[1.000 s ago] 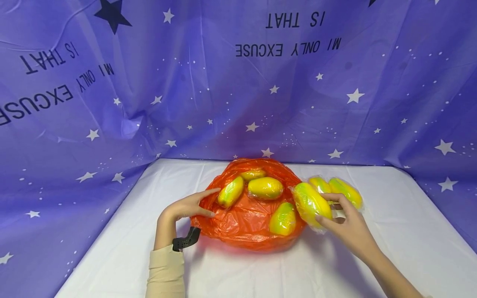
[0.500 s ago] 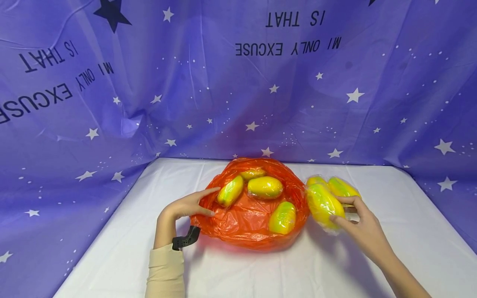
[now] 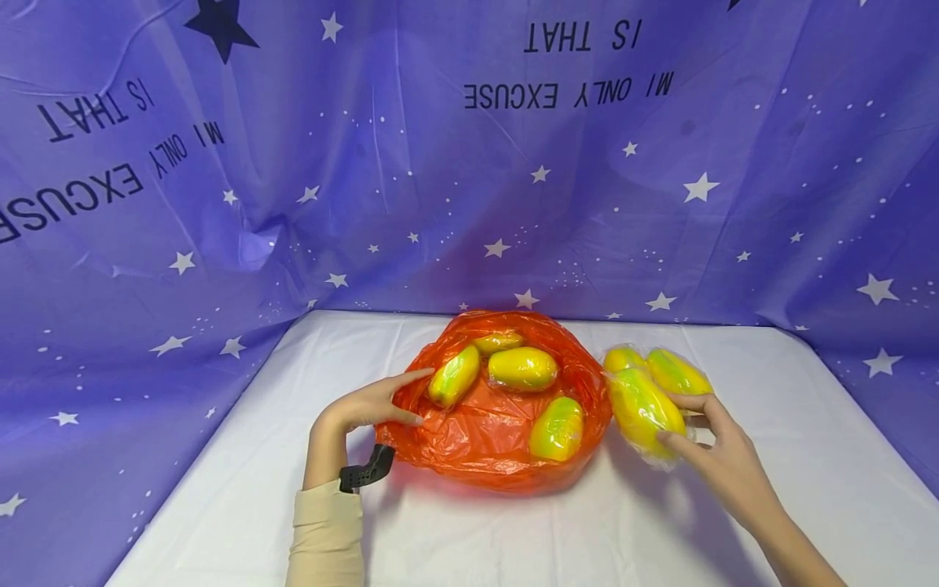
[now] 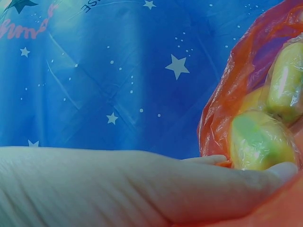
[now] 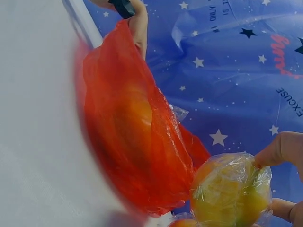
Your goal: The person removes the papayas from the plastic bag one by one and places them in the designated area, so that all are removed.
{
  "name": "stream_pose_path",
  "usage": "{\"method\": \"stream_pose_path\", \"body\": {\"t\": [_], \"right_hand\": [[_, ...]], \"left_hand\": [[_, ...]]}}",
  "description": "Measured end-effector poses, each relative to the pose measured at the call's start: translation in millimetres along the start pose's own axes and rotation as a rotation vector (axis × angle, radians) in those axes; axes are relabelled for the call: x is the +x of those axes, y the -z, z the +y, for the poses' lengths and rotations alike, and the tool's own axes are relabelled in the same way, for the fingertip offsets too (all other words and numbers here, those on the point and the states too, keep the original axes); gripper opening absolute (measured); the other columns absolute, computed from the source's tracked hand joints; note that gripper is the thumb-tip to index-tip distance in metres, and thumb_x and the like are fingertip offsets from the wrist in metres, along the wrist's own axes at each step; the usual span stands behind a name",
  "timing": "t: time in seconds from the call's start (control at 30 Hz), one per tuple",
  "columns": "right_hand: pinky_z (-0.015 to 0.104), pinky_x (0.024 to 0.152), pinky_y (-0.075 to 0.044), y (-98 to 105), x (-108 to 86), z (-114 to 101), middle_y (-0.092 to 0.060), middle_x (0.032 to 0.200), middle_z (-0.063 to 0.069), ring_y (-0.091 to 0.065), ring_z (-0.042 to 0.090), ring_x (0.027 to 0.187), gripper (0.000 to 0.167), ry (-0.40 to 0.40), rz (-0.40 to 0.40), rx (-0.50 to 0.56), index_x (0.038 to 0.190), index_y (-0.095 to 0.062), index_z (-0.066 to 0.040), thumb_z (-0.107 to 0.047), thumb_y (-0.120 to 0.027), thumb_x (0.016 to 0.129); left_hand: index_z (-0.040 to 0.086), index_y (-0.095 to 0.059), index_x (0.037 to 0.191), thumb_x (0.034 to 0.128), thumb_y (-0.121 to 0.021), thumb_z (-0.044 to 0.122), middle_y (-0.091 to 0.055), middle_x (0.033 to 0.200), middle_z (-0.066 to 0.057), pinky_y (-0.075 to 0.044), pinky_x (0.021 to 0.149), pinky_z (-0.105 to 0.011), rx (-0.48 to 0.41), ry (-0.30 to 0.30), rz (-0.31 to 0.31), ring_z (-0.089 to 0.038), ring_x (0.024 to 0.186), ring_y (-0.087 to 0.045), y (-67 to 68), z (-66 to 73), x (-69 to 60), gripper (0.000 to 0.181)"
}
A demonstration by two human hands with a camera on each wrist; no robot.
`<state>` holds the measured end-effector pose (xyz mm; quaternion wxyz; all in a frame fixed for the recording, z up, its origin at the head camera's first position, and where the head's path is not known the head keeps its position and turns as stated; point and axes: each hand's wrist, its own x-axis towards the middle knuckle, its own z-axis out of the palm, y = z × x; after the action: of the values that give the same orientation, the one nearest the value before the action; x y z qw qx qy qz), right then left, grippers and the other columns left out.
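My right hand (image 3: 729, 461) holds a yellow-green mango-like fruit (image 3: 645, 412) in clear plastic film, thumb on its near side, just outside the right rim of a thin red plastic bag (image 3: 477, 436). The bag lies with its mouth spread wide. Several similar wrapped fruits are inside, one fruit (image 3: 522, 369) towards the back and another fruit (image 3: 557, 430) at the near right. My left hand (image 3: 363, 405) rests at the bag's left rim, thumb and index finger straight and apart over the mouth; its other fingers are hidden. In the right wrist view the held fruit (image 5: 231, 194) touches or overlaps the bag.
Two more wrapped fruits, a nearer fruit (image 3: 623, 357) and a farther fruit (image 3: 678, 371), lie right of the bag behind the held one. All stand on a white-covered table (image 3: 469, 538). A purple star-printed curtain (image 3: 440, 204) rises along its back and sides.
My right hand has moved right and slightly nearer with the wrapped fruit, away from the bag's right side. The left hand and the fruits in the bag have stayed put.
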<state>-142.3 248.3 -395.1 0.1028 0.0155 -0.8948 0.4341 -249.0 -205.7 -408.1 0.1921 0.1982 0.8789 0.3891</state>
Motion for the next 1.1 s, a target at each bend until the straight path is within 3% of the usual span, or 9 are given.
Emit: {"method": "stream_pose_path", "body": {"t": [0.3,0.7,0.87,1.1], "right_hand": [[0.016,0.071,-0.049,0.8,-5.7,6.8,-0.055,0.125,0.015,-0.044,-0.006,0.099,0.045,0.023,0.004,0.006,0.126,-0.050,-0.004,-0.020,-0.070,0.089],[0.017,0.074,-0.049,-0.1,-12.2,13.8,-0.053,0.126,0.005,-0.044,-0.004,0.102,0.043,0.036,0.000,0.001,0.126,-0.049,-0.007,-0.022,-0.069,0.091],[0.023,0.073,-0.047,-0.5,-14.5,16.4,-0.052,0.126,0.005,-0.045,-0.003,0.099,0.047,0.037,-0.008,-0.037,0.129,-0.049,-0.008,-0.020,-0.070,0.089],[0.047,0.081,-0.043,-1.0,-15.8,19.1,-0.051,0.129,0.011,-0.045,0.006,0.102,0.050,0.002,-0.043,-0.045,0.130,-0.046,-0.005,-0.025,-0.068,0.090]], "left_hand": [[0.017,-0.034,0.151,0.0842,-0.075,0.019,-0.031,0.153,-0.014,-0.020,0.111,-0.058,-0.006,0.004,0.005,-0.036,0.140,-0.024,0.2,-0.3,-0.3,0.078],[0.015,-0.034,0.151,0.0841,-0.075,0.019,-0.031,0.153,-0.015,-0.021,0.111,-0.058,-0.020,0.006,-0.001,-0.037,0.140,-0.024,-0.9,0.8,-0.8,0.079],[0.014,-0.034,0.151,0.0841,-0.075,0.019,-0.031,0.153,-0.016,-0.021,0.110,-0.060,-0.011,0.005,0.000,-0.038,0.140,-0.024,-0.2,3.8,-1.8,0.079],[0.014,-0.034,0.151,0.0842,-0.075,0.019,-0.031,0.153,-0.017,-0.022,0.110,-0.060,-0.009,0.002,0.002,-0.039,0.139,-0.025,0.5,4.4,-1.9,0.078]]}}
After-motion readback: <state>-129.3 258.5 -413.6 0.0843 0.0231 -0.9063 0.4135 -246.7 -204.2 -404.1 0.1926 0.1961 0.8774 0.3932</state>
